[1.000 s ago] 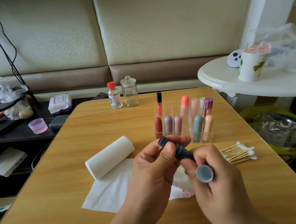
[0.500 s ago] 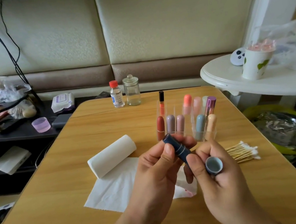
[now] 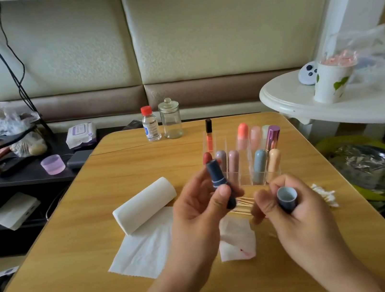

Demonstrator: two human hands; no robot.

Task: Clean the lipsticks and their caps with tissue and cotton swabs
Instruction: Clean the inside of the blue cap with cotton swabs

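My left hand grips a dark blue lipstick tube, held nearly upright above the table. My right hand holds its blue cap, open end facing me, a hand's width to the right of the tube. A clear organizer behind my hands holds several lipsticks in pastel colours. A pile of cotton swabs lies to the right, partly hidden by my right hand. A tissue roll and a flat tissue sheet lie to the left. A small stained tissue sits between my wrists.
A small red-capped bottle and a glass jar stand at the wooden table's far edge. A white round table with a paper cup stands at right. A dark shelf with clutter lies at left.
My hands have pulled apart. The tube in my left hand has tilted up to nearly upright, and my right hand has carried the cap away to the right.
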